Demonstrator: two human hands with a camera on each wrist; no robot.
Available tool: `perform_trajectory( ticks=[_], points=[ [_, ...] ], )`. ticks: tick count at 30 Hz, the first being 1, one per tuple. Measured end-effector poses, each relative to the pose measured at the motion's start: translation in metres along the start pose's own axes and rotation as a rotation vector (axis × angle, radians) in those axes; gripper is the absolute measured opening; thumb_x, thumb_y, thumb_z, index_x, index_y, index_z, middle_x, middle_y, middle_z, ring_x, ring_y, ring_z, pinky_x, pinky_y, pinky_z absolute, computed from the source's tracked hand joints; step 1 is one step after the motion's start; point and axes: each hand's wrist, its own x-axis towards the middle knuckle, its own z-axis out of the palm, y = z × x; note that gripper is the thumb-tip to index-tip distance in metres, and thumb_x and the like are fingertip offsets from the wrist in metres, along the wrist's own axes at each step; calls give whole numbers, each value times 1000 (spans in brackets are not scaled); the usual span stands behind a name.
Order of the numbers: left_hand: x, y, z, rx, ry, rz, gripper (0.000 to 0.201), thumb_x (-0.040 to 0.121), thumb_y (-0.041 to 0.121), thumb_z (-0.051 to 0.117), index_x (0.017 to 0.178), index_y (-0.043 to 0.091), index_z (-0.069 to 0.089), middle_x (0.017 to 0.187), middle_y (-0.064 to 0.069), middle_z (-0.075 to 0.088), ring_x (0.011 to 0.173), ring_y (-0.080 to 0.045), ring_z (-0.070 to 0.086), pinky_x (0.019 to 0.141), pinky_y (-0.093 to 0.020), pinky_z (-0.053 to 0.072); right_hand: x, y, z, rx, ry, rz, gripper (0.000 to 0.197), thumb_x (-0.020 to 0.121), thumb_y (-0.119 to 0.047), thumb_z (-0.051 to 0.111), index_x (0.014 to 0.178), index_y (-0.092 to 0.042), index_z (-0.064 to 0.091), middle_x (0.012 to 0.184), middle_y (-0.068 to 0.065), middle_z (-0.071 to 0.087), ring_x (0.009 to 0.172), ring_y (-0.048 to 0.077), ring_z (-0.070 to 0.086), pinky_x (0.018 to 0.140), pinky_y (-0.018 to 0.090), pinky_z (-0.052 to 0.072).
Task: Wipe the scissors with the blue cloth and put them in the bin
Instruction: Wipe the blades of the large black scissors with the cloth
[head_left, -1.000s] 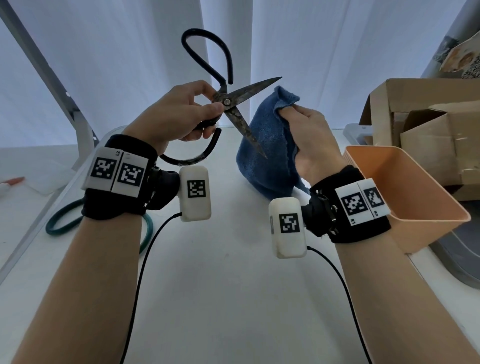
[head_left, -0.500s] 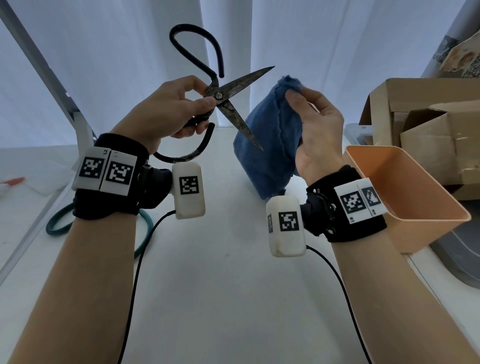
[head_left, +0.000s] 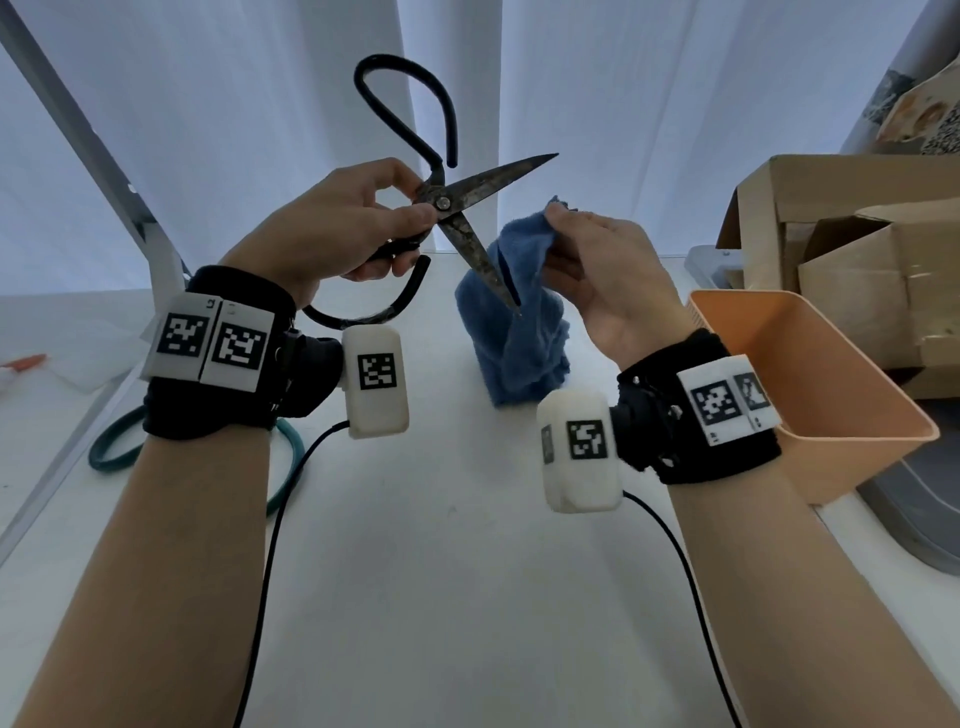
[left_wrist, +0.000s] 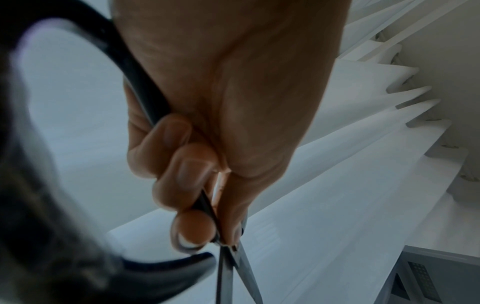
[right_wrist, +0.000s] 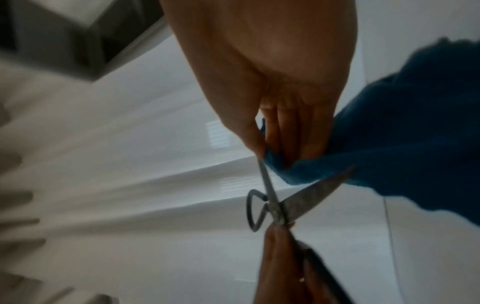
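From the head view, I have my left hand (head_left: 332, 228) pinching the scissors (head_left: 452, 208) right at the pivot, thumb and fingers curled round the shanks, so the blades stand splayed open in the air and each edge is exposed for wiping; one blade points toward 2 o'clock, the other toward 5 o'clock, down in front of the blue cloth (head_left: 519, 332). My right hand (head_left: 608, 275) grips the top of that cloth in its fingertips, letting the rest hang to the surface (head_left: 467, 571), just beside the lower blade, I judge ready to fold over it. The bin (head_left: 810, 374) waits at 3 o'clock, open-topped and close to my right wrist, for an easy drop once wiping is done. In the left wrist view, my fingers (left_wrist: 187, 174) clamp the dark handle shank against the palm, which keeps the blades from swinging. In the right wrist view, my fingers (right_wrist: 283, 131) hold bunched cloth at one blade's tip, though blur hides whether they touch.
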Motion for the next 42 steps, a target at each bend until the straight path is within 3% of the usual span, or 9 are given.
perform_trajectory(
  ticks=[3,6,9,13,20,26,32,38,42],
  points=[
    [0,0,2,9,-6,-4,20,99,34,59,112,18,61,60,-1,60,66,-22,42,56,-25,34,-7,-7,1,99,-195,69,10,97,-16,63,94,-7,67,77,4,71,71,13,69,71,22,55],
    [1,1,6,20,-20,0,24,99,34,59,113,15,60,59,-1,59,59,-17,40,52,-22,33,-10,-8,5,171,-303,94,8,96,-12,60,98,-6,66,88,8,70,78,17,67,75,27,57],
    [1,2,7,14,-30,12,23,99,34,59,112,16,60,61,-2,59,65,-21,40,55,-24,34,-9,-7,6,195,-310,84,15,94,-2,50,95,-4,65,88,8,69,73,16,65,70,25,56],
    [0,5,9,1,-67,38,18,99,33,59,110,18,60,60,-2,58,69,-24,38,57,-26,33,-8,2,10,97,-322,25,23,94,8,52,113,2,63,100,12,69,79,16,68,74,24,57],
    [0,7,9,5,-78,59,19,100,32,58,111,18,59,60,-3,57,68,-26,35,54,-26,31,-9,5,11,109,-260,42,16,92,1,62,108,1,64,91,10,73,77,17,73,71,25,59],
    [1,7,16,44,-105,84,17,101,25,58,112,13,57,56,-4,56,44,-14,32,41,-18,29,-12,6,13,9,-269,52,10,90,2,65,98,1,69,90,12,73,76,16,72,72,24,60],
    [2,8,19,50,-117,92,19,101,25,57,113,11,57,56,-4,56,45,-14,32,42,-17,30,-12,7,11,-20,-272,78,8,89,-2,68,96,2,70,85,11,72,71,14,71,67,22,57],
    [2,9,19,67,-124,108,18,101,25,57,113,12,57,57,-5,57,46,-15,33,42,-18,30,-11,9,11,-39,-276,70,8,87,-7,72,94,-3,72,84,7,73,74,13,69,74,23,58],
    [2,9,20,69,-128,114,16,101,25,57,111,13,57,57,-6,57,45,-15,33,42,-18,30,-10,9,10,-51,-275,77,22,86,-8,74,104,3,71,90,11,72,77,15,69,73,23,57]
  ],
)
